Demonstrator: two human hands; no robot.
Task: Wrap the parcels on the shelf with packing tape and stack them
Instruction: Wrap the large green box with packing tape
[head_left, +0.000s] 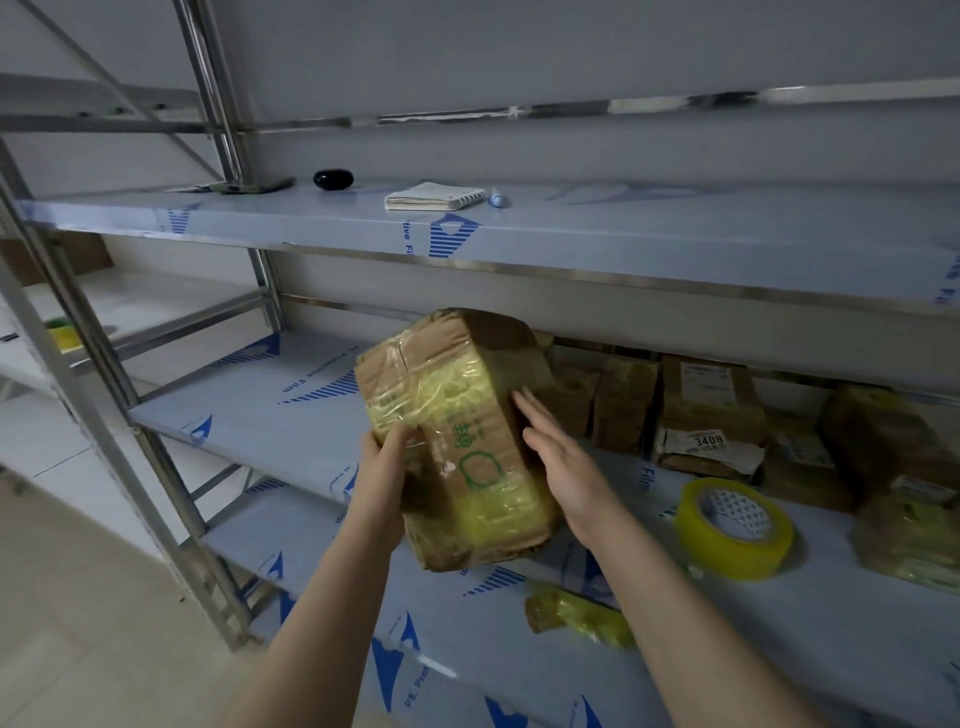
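Note:
A brown cardboard parcel (457, 431), banded with yellowish clear tape and printed in green, is held tilted above the middle shelf (249, 415). My left hand (387, 467) grips its near left edge. My right hand (558, 457) lies flat with straight fingers against its right side. A roll of yellowish packing tape (735, 525) lies on the shelf to the right of my right hand. Several more brown parcels (711, 410) stand along the back right of the same shelf.
A crumpled wad of yellow tape (576, 616) lies on the shelf near its front edge. The upper shelf (623, 234) carries a notebook (434, 196), a pen (496, 198) and a black oval object (333, 179). Steel uprights (130, 415) stand at the left.

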